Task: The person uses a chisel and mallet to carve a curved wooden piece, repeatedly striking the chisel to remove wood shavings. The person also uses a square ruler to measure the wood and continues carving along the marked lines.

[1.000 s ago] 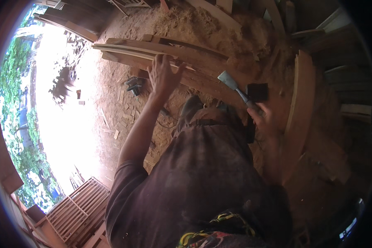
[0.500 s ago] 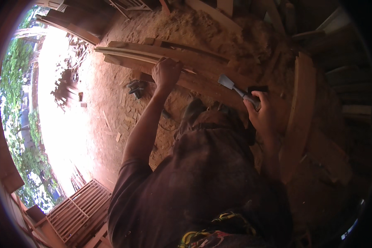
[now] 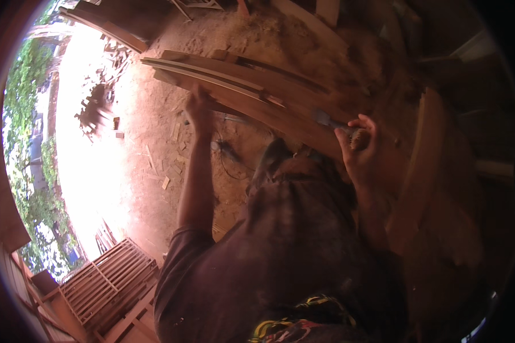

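Note:
A chisel (image 3: 321, 118) with a wide grey blade and a rounded handle is in my right hand (image 3: 360, 151). Its blade points left over the long wooden boards (image 3: 292, 123) lying in front of me. My fingers wrap the handle, whose butt end faces up. At the near edge of the boards, toward their left end, is my left hand (image 3: 199, 114). Motion smears its fingers, so whether they touch the wood is unclear. A narrow wooden strip (image 3: 212, 77) lies lengthwise along the boards.
Sawdust and wood scraps (image 3: 166, 183) cover the ground, with a dark object (image 3: 228, 151) and a cord below the boards. A thick plank (image 3: 420, 160) slants at the right. A slatted wooden frame (image 3: 106, 280) stands at lower left; offcuts (image 3: 97, 108) are piled in sunlight.
My left hand has moved left and slightly down, off the top of the strip to the boards' near edge. The chisel remains in my right hand, its handle end now turned more upward.

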The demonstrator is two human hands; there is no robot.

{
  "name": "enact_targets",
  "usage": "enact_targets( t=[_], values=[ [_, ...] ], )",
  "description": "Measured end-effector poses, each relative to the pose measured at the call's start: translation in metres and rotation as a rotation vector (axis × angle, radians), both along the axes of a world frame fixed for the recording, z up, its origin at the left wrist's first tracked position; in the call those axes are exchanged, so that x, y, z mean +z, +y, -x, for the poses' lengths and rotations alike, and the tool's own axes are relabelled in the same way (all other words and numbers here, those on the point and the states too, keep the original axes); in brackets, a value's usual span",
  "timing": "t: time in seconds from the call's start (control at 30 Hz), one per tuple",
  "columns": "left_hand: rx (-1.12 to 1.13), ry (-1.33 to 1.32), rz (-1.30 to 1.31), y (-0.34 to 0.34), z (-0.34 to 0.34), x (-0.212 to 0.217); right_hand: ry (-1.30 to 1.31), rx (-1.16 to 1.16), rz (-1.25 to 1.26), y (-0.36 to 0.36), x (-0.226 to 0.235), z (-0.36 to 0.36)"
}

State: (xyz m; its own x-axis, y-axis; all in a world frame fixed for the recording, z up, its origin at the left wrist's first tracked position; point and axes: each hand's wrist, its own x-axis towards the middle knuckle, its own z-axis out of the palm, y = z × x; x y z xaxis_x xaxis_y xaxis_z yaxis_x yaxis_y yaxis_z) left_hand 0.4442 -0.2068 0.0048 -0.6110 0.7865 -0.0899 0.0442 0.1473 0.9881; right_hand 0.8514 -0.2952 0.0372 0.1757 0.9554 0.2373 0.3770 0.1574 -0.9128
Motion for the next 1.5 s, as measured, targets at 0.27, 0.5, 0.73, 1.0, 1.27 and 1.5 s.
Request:
enact_targets(
  t=[0.27,0.5,0.73,1.0,1.27,1.5],
  values=[
    [-0.198,0.369,0.122,-0.05,-0.055,-0.019,0.189,0.105,0.206,0.028,-0.004,-0.004],
    [-0.257,0.546,0.083,-0.023,0.005,-0.023,0.141,0.054,0.356,0.035,0.011,-0.015],
    [-0.564,1.116,-0.016,0.044,0.072,0.008,0.33,0.207,0.165,0.06,0.106,0.013],
    [-0.873,1.116,0.054,0.091,0.106,-0.009,0.315,0.276,-0.005,0.095,0.132,0.143],
    [-0.889,1.072,0.075,0.092,0.11,-0.017,0.119,0.187,0.007,0.095,0.129,0.201],
    [-0.897,1.007,0.037,0.092,0.11,-0.02,0.005,0.15,0.01,0.099,0.124,0.233]
  ],
)
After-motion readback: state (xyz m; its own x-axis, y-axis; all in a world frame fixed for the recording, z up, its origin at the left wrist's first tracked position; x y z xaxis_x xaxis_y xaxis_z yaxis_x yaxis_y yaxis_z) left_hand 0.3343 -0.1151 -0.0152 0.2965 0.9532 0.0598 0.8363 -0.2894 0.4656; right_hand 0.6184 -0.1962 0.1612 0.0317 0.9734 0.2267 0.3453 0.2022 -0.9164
